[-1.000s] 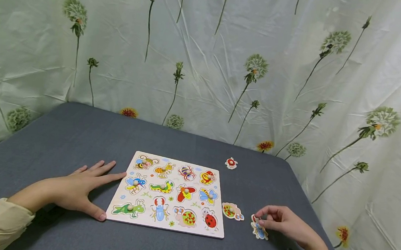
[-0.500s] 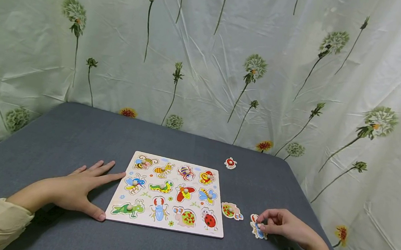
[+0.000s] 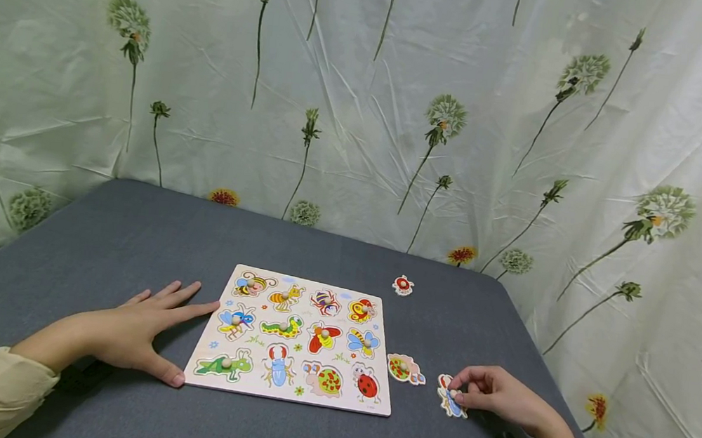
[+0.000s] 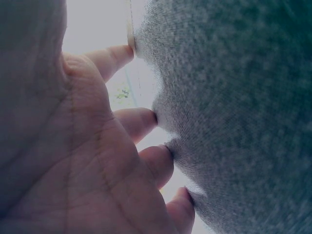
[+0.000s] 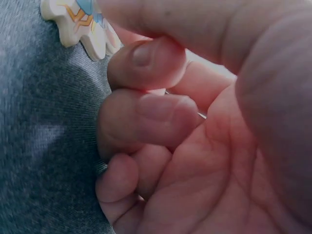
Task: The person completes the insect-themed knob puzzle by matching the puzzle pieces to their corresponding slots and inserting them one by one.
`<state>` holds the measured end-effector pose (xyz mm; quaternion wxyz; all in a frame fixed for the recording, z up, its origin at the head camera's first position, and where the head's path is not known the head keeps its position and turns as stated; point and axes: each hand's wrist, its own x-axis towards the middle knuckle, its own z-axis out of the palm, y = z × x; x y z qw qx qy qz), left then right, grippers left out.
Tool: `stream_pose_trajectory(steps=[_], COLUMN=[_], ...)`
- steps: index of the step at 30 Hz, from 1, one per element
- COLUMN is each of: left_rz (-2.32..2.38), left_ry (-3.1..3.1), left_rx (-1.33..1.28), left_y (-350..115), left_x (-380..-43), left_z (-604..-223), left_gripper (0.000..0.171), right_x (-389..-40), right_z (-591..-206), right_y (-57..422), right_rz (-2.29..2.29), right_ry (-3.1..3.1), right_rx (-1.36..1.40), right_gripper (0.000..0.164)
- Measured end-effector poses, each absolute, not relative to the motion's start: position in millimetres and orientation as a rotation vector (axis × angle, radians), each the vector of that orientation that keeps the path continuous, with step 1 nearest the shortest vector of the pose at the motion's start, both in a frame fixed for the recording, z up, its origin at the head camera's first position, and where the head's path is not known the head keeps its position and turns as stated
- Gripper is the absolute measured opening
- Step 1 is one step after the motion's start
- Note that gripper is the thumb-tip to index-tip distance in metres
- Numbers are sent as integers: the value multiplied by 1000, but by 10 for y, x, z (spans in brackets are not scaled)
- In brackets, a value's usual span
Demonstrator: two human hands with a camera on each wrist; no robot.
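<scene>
A wooden knob-puzzle board [image 3: 255, 387] with insect pictures lies on the table. My left hand [image 3: 130, 332] rests spread at its left side, with thumb and index fingertips touching the edge. In the left wrist view, the fingertips [image 4: 146, 117] press on grey cloth. Right of the board, my right hand [image 3: 499, 395] pinches the knob of a red-and-blue stag beetle puzzle piece [image 3: 451, 406], which looks flat on the table. The right wrist view shows one corner of that piece [image 5: 70, 29]; the knob is hidden there, and the other fingers are curled.
A snail puzzle piece [image 3: 401, 368] lies close to the board's right edge. Farther back is a ladybug puzzle piece [image 3: 403, 285]. Several knobbed pieces sit in the board; three bottom-row pictures show no knob. A dandelion-print curtain [image 3: 358, 142] hangs behind the grey tablecloth [image 3: 153, 228].
My right hand has lowered and shifted slightly, and the stag beetle piece, earlier tilted in the fingers, now looks flatter on the table. The left hand and board stay put.
</scene>
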<state>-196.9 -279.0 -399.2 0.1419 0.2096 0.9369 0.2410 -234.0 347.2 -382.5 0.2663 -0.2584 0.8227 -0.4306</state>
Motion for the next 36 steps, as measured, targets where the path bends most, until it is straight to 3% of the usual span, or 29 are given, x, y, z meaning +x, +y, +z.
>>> stream_pose_trajectory(steps=[36], left_rz=[724], left_ry=[2694], left_rx=[599], left_y=[-2792], left_x=[-1982], left_z=[-4017], left_gripper=[117], right_x=[-2319], right_z=[-3829], right_y=[3419], right_rz=[-1168], right_ry=[2216], right_rx=[-744], right_gripper=[21])
